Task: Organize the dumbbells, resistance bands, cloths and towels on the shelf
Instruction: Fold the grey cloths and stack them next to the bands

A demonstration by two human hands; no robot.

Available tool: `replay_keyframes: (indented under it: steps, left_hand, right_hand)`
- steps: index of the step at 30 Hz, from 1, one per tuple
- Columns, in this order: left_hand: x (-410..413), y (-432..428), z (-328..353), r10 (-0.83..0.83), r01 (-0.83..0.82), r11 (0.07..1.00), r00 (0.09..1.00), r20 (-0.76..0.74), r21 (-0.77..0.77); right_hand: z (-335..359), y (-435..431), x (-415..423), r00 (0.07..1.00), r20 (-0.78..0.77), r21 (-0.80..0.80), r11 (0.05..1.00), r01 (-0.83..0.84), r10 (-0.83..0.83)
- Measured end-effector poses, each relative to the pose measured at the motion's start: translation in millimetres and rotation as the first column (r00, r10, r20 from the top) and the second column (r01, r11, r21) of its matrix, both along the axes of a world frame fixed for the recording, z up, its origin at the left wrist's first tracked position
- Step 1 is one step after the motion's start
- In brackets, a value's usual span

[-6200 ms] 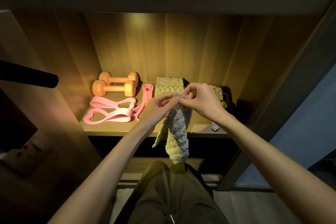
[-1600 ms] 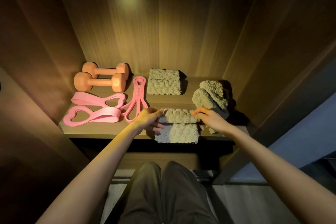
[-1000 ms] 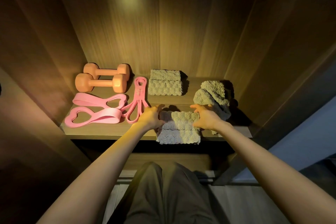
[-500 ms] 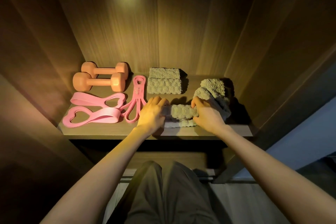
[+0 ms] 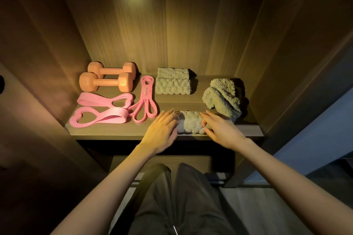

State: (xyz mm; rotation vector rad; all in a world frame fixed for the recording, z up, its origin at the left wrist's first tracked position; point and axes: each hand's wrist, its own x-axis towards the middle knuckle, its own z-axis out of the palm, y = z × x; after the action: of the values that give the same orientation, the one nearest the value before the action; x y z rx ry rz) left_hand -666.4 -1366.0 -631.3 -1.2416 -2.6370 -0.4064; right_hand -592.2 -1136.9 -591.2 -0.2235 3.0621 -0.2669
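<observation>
Both bare forearms reach forward and angle slightly inward. The left hand [image 5: 162, 131] lies palm down, fingers straight and together, pointing ahead. The right hand [image 5: 222, 129] is also palm down with fingers extended, near the left but apart from it.

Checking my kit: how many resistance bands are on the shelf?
3. The front band lies at the left front edge, the rear band just behind it, before the dumbbells, and the narrow band right of both. None looks hidden.
</observation>
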Motion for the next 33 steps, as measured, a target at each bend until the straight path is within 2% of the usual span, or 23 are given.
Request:
replay_keyframes:
  steps: [2, 5, 8, 14, 17, 21, 27, 33]
  left_hand:
    - [-1.7, 6.9, -0.4, -0.032, 0.032, 0.999, 0.999, 0.024, -0.009]
    - [-3.0, 10.1, -0.7, -0.005, 0.003, 1.000, 0.998, 0.066, 0.028]
    - [-3.9, 9.8, 2.5, 0.047, -0.048, 0.999, 0.997, 0.061, 0.014]
    - [-37.2, 15.0, 3.4, 0.131, -0.128, 0.980, 0.991, 0.007, -0.151]
    - [-57.7, 17.0, 1.9, 0.165, -0.159, 0.970, 0.986, 0.020, -0.187]
    - [-80.3, 16.0, 4.3, 0.238, -0.224, 0.962, 0.968, 0.079, -0.155]
    - [-108.4, 4.7, -2.2, 0.281, -0.270, 0.959, 0.943, 0.182, -0.080]
    - [-117.4, 5.1, -5.1, 0.308, -0.319, 0.948, 0.927, 0.213, 0.020]
  right_hand:
    - [-6.3, -5.6, -0.1, 0.990, -0.140, 0.050, 0.999, -0.014, 0.020]
    - [-14.4, -14.5, -3.2, 0.985, -0.173, 0.034, 0.999, 0.030, -0.024]
    - [-21.1, -18.7, -11.0, 0.990, -0.124, 0.021, 0.997, 0.073, -0.070]
    - [-14.3, -26.4, -41.9, 0.992, -0.015, 0.182, 0.975, 0.124, -0.123]
    - [-10.4, -27.9, -64.9, 0.991, 0.044, 0.141, 0.983, 0.115, -0.122]
    - [-2.4, -38.7, -96.7, 0.990, 0.092, 0.078, 0.992, 0.100, -0.107]
    - [-4.9, -53.6, -122.3, 0.997, -0.006, 0.021, 0.997, 0.079, -0.078]
    - [-18.4, -55.1, -129.8, 0.996, -0.056, 0.006, 0.998, 0.063, -0.062]
